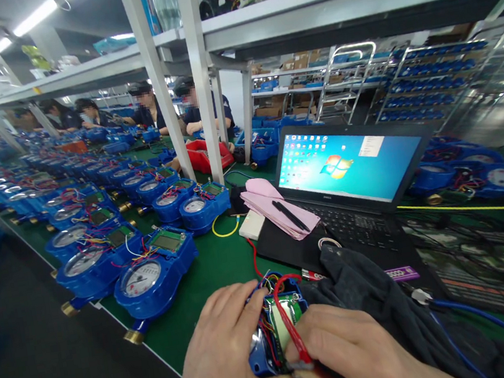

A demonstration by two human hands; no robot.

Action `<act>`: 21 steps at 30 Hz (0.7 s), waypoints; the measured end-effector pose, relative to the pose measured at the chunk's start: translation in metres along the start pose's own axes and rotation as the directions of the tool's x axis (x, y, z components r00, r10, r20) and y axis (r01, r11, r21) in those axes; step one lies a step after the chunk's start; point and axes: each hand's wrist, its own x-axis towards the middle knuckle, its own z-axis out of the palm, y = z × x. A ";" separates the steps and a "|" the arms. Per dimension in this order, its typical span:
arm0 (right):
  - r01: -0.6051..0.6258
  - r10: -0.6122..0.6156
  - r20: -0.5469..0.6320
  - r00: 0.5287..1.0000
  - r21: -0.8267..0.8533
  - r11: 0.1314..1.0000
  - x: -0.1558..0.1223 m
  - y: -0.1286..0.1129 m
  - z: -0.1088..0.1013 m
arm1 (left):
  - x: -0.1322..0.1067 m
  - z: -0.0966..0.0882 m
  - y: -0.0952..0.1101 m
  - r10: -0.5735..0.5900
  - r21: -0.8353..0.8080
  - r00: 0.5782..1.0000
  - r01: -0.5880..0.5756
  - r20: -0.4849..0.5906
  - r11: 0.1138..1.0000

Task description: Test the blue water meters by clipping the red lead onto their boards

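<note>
A small blue housing (260, 364) with a green circuit board, a pale display and several coloured wires sits low in the middle of the head view. My left hand (223, 352) wraps round its left side, fingers over the upper edge and thumb at the bottom. Across the board runs a red cable (284, 314), which ends in a greyish connector (301, 366) at the housing's lower end. My right hand (348, 341) is closed on this connector, pressed close to the board. My fingers partly hide where the connector meets the board.
Rows of blue water meters (146, 285) fill the green bench on the left. An open laptop (347, 166) bears pink cloths (278, 210) and pens. Dark fabric (369, 291) lies by my right hand. A red bin (210, 155) stands by the shelf posts; several people sit beyond.
</note>
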 end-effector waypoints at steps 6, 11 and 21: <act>0.002 -0.002 -0.008 1.000 0.016 1.000 0.000 0.000 0.001 | 0.000 -0.001 0.001 -0.006 0.007 1.000 0.006 0.010 1.000; -0.011 0.011 0.000 1.000 0.017 1.000 0.001 -0.002 0.000 | 0.001 -0.001 -0.001 -0.011 0.019 1.000 0.011 0.006 1.000; -0.002 0.002 0.008 1.000 -0.018 1.000 0.001 0.002 0.002 | 0.006 -0.002 0.002 0.030 0.105 0.997 -0.023 -0.064 0.994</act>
